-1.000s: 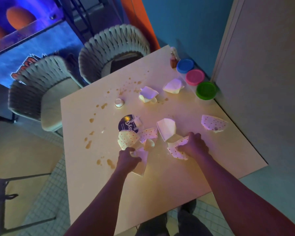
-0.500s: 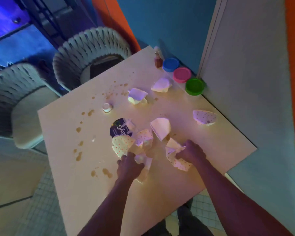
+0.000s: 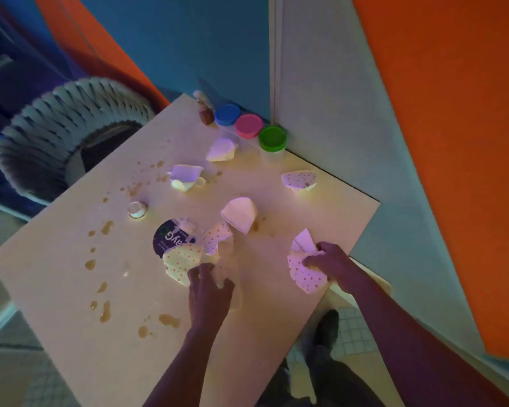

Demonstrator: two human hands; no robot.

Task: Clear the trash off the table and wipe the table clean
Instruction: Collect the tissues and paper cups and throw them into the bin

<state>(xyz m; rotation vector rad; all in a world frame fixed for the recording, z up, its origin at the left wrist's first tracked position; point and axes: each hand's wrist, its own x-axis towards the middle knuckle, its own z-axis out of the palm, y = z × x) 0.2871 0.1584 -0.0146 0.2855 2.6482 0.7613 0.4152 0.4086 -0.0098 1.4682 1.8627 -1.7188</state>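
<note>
While both arms reach out from the bottom of the view, each hand is busy with trash on the table:

Right hand: the right hand (image 3: pixel 332 261) sits near the right edge of the table, with its fingers curled tight round a crumpled spotted paper (image 3: pixel 306 273). A plain white bit of that paper sticks up above the hand.

Left hand: the left hand (image 3: pixel 209 292) is over the middle of the table, fingers bent down onto a blurry see-through wrapper (image 3: pixel 228 265). I cannot tell if it has a real hold on it. A spotted napkin (image 3: pixel 181 261) lies just beside the fingertips.

Table: the table (image 3: pixel 56 274) is pale and square, with one corner pushed up to the wall. Brown spills (image 3: pixel 106 227) dot its left side and the near part.

More trash: a dark round lid with white letters (image 3: pixel 166 237) lies partly under the napkin. A folded white paper (image 3: pixel 240 214) sits in the middle. Two more crumpled papers (image 3: pixel 185 177) lie farther back, and one spotted paper (image 3: pixel 299 180) lies near the wall. A small white cup (image 3: pixel 136 209) stands by the spills.

Back corner: three tubs stand in a row with a blue lid (image 3: pixel 227 114), a pink lid (image 3: pixel 249 125) and a green lid (image 3: pixel 272 138). A small brown bottle (image 3: pixel 206 111) stands next to them.

Room: a woven chair (image 3: pixel 71 133) sits behind the table. The walls are blue, grey and orange. Small floor tiles show below the table.
</note>
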